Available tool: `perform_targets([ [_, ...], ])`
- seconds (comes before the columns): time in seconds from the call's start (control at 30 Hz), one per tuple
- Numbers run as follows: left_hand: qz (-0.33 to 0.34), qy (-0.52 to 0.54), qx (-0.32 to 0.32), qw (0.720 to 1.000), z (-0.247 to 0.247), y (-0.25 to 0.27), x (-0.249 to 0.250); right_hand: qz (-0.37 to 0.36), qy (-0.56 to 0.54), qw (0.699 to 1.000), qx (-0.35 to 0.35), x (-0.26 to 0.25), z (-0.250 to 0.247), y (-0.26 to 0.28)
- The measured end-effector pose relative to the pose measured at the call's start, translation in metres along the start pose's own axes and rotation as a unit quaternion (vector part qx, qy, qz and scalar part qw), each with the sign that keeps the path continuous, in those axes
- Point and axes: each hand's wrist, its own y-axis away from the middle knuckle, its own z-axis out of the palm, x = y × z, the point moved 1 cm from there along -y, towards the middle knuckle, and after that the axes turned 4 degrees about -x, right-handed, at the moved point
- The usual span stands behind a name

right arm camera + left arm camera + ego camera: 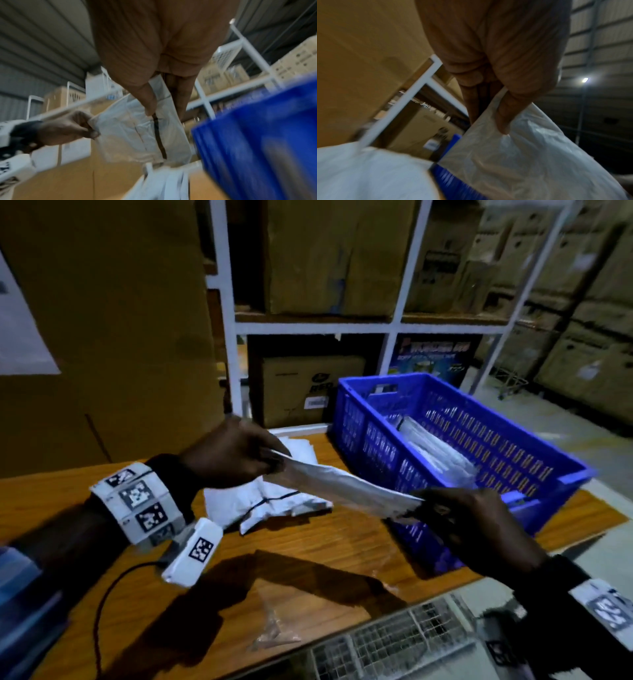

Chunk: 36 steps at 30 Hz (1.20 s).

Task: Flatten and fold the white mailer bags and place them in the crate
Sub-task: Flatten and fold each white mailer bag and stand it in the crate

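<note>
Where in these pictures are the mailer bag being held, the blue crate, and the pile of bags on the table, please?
held mailer bag (342,487): head view, middle of its stretched span.
blue crate (373,450): head view, near side wall.
pile of bags (260,505): head view, top bag's face.

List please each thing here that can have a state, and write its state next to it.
held mailer bag: stretched between both hands, above the table
left hand: pinches one end of it
right hand: pinches the other end
mailer bags on the table: loose, crumpled pile
blue crate: open, with bags already inside
wooden table: carries the crate and the pile
</note>
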Motion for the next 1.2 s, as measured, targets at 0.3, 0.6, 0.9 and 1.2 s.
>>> perform_targets([
  [0.3,-0.003,-0.003,0.007,1.000,-0.017,-0.157,0.086,-0.024,0.026,0.994,0.104,0.073,-0.131,-0.006],
  [0.6,-0.038,0.043,0.000,0.998,0.014,-0.294,0.139,0.055,0.052,0.994,0.084,0.146,-0.200,-0.007],
  [0.9,-0.087,0.000,-0.062,0.994,0.048,-0.385,0.130,0.136,0.055,0.987,0.066,0.190,-0.195,-0.026],
  [1.2,-0.104,-0.035,-0.090,0.990,0.086,-0.466,0.066,0.206,0.024,0.978,0.002,0.238,-0.166,-0.086],
])
